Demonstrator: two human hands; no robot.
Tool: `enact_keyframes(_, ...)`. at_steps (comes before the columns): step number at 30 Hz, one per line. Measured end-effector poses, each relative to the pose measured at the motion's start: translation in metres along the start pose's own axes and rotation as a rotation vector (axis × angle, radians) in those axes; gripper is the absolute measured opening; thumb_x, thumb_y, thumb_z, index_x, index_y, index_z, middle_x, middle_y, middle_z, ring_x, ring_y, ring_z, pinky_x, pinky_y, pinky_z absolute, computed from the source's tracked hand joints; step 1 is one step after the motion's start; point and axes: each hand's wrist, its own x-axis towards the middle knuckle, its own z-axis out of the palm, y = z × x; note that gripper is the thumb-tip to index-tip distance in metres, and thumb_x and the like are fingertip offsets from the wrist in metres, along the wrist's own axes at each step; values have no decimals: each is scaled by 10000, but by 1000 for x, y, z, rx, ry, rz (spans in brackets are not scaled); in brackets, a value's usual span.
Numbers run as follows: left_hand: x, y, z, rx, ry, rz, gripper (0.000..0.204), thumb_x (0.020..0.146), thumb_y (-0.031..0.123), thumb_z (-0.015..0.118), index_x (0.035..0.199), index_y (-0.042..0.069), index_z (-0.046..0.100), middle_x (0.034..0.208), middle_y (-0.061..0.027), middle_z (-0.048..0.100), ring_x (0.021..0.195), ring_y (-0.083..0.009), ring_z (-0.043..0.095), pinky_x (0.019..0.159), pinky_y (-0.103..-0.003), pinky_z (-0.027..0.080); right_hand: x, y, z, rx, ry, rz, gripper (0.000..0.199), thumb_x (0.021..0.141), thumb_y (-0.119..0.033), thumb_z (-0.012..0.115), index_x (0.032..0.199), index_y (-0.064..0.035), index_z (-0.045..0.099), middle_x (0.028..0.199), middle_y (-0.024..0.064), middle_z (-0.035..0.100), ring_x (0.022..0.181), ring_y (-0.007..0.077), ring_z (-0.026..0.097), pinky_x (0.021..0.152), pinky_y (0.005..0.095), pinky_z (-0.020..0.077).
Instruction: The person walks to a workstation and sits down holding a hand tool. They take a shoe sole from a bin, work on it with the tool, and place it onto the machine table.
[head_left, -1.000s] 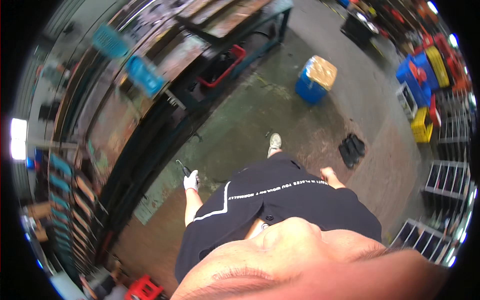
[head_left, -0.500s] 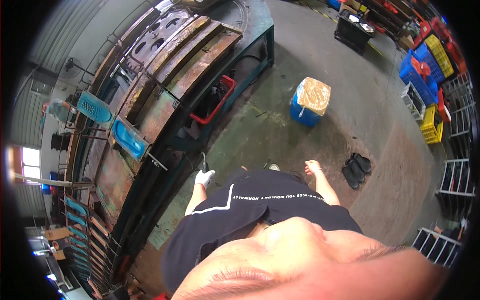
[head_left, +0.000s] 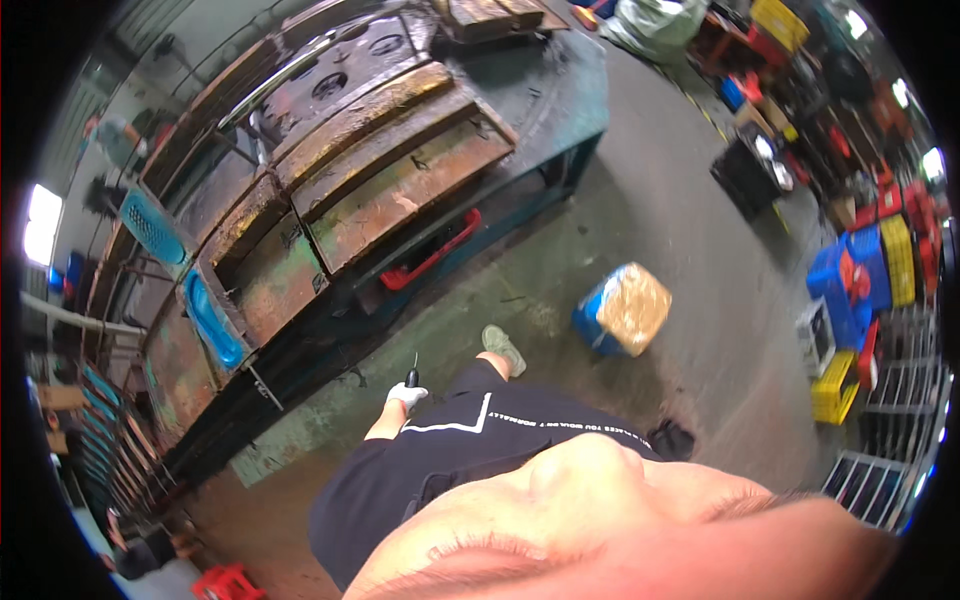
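My left hand (head_left: 404,397), in a white glove, is closed round a black-handled tool with a thin metal shaft (head_left: 412,377), its tip pointing up and away from me. It hangs low beside my dark clothing, near the long machine (head_left: 370,200) but apart from it. On the machine's near edge sits an open mould with a blue sole-shaped hollow (head_left: 208,318). Its raised half (head_left: 152,228) is blue and dotted. My right hand is out of view, hidden behind my body or head. My left foot, in a light shoe (head_left: 503,350), is stepping forward.
A blue stool (head_left: 600,322) with a brown taped top stands ahead right. Under the machine is a red crate (head_left: 432,250). Dark slippers (head_left: 672,438) lie by my right side. A black bin (head_left: 745,172), blue crates (head_left: 842,285), a yellow crate (head_left: 835,385) and metal racks (head_left: 905,400) line the right.
I have moved forward along the machine, and the view has turned. The stool and slippers are nearer. My right hand has left the view; the left still grips its tool.
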Motion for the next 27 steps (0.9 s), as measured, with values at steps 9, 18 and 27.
enact_keyframes(9, 75, 232, 9, -159, 7, 248, 547, 652, 493, 687, 944, 31, 673, 944, -185, 669, 894, -331, 637, 784, -396, 484, 31, -395, -32, -858, 168, 231, 688, 796, -520, 603, 1257, -32, 451, 1128, 253, 557, 880, 330, 623, 753, 421, 509)
enact_keyframes(18, 105, 412, 106, -707, -42, 207, 318, 736, 382, 671, 722, 77, 584, 581, -21, 546, 514, -140, 513, 488, -303, 388, 78, -624, -103, -1531, 305, 214, 785, 774, -537, 615, 1323, -35, 365, 1207, 285, 488, 961, 361, 595, 808, 426, 495)
enact_keyframes(27, 173, 568, 252, -1190, -130, -204, 373, 711, 390, 731, 783, 31, 658, 561, -45, 569, 444, -147, 499, 408, -318, 379, 84, -732, -147, -1840, 526, 54, 890, 751, -553, 627, 1388, -38, 278, 1286, 316, 420, 1042, 391, 566, 863, 432, 481)
